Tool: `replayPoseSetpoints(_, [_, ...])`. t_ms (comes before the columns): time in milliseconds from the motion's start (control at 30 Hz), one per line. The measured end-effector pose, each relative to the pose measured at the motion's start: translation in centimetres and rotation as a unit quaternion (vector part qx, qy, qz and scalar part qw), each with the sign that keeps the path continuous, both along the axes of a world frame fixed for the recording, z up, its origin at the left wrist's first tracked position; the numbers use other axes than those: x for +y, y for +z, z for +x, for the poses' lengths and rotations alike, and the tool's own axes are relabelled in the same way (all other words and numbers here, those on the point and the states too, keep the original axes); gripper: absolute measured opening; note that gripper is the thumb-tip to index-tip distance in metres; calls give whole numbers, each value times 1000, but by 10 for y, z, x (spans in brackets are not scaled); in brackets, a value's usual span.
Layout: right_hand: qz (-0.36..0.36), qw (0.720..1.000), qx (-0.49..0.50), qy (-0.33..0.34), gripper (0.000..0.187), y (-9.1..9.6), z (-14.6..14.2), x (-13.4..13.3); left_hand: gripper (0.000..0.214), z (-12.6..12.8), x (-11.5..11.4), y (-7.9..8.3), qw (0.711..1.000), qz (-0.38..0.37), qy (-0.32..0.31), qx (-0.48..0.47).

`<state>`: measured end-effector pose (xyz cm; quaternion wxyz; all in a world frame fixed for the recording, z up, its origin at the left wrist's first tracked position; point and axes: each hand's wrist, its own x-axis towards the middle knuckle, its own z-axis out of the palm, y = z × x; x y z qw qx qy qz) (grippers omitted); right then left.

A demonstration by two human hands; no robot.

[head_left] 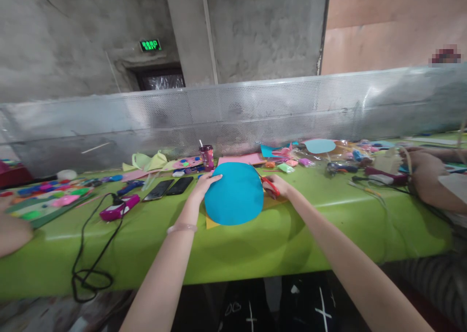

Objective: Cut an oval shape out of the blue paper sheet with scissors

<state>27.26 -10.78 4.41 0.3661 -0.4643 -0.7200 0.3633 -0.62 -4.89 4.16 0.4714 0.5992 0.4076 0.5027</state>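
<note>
A large blue paper sheet [233,195] with a rounded outline is held up in front of me, above the green table. My left hand [207,185] pinches its upper left edge, the thumb lying over the front. In my right hand [276,186] are red-handled scissors [270,188], their blades pointing up and left at the sheet's right edge. Part of the blades is hidden by the paper. Behind and below the blue sheet, a yellow-orange sheet [211,222] shows at the lower left.
Two dark phones [179,185], a magenta power strip [119,207] with a black cord, and a purple cup [206,157] with a straw stand left. Colored clay packets [290,166] lie beyond the sheet. A co-worker's arm [434,176] is at right, another at far left. A perforated metal barrier [255,115] runs behind.
</note>
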Motion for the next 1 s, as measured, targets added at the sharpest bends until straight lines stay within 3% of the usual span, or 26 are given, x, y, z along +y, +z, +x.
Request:
replayPoseSetpoints(567, [14,1000,-16,-15,25,0,-1,0,44,1,-3,2,1000,1,1,2])
replayPoseSetpoints(1000, [69,996,25,-57,26,4,0,0,49,3,-3,-1,1000,6,-23,-19])
